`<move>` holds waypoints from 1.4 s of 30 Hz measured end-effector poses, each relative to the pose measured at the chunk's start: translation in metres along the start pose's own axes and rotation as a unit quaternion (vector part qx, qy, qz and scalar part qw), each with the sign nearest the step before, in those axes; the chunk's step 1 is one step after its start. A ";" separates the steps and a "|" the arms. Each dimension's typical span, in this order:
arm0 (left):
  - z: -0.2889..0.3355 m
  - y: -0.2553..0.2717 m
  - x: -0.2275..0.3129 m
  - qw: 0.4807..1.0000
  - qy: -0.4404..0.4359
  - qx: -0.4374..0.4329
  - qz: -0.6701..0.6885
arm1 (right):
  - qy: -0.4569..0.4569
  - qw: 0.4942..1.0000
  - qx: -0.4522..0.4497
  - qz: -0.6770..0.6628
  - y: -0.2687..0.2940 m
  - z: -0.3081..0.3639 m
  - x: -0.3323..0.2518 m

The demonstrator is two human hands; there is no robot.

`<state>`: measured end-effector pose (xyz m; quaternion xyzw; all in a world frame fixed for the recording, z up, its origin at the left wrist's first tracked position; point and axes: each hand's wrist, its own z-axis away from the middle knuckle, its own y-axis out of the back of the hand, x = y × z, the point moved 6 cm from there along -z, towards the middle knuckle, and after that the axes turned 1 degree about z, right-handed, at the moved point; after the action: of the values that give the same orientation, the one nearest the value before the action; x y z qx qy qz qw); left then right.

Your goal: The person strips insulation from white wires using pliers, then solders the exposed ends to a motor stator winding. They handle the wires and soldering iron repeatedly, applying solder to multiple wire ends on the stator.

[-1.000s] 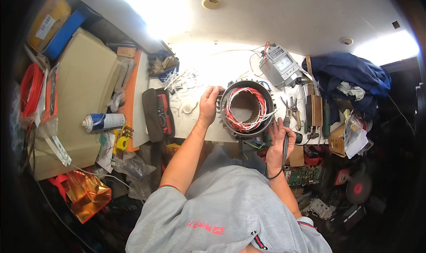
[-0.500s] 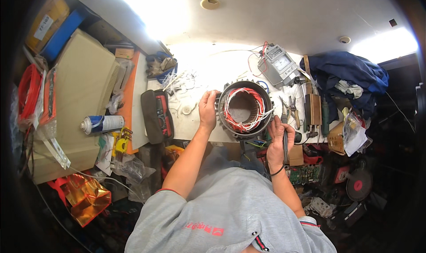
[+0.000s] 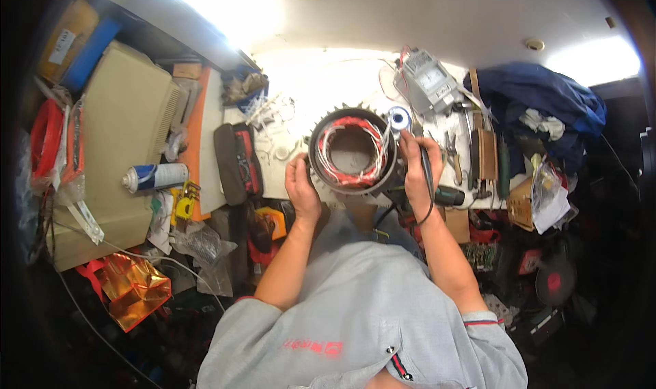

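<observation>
A round motor stator (image 3: pixel 320 172) with red and white windings stands on the white bench straight ahead of me. My left hand (image 3: pixel 301 184) grips its lower-left rim. My right hand (image 3: pixel 415 169) is against the stator's right side, closed around a black pen-shaped tool (image 3: pixel 425 165) with a dark cord looping below the wrist. The tool's tip points up toward a small spool of wire (image 3: pixel 398 119) at the stator's upper right.
A grey meter box (image 3: pixel 427 81) sits behind the stator, pliers and hand tools (image 3: pixel 452 153) to its right, a dark blue cloth (image 3: pixel 540 95) beyond. A black-red pouch (image 3: pixel 239 163), a spray can (image 3: pixel 154 177) and a beige box (image 3: pixel 116 150) lie left.
My right hand rose with the black tool from below the stator to its right rim. My left hand slid down the left rim. The view shifted slightly.
</observation>
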<state>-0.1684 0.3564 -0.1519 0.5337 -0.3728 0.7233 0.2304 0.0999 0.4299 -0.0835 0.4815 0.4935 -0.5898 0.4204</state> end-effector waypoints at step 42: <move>0.099 -0.124 0.126 0.737 -0.360 -0.280 -0.498 | 0.054 0.998 0.021 -0.016 0.101 0.088 -0.062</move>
<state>-0.0592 0.3472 0.0183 0.7753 -0.2944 0.1219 0.5454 0.1956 0.3280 -0.0358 0.5132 0.5109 -0.5796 0.3737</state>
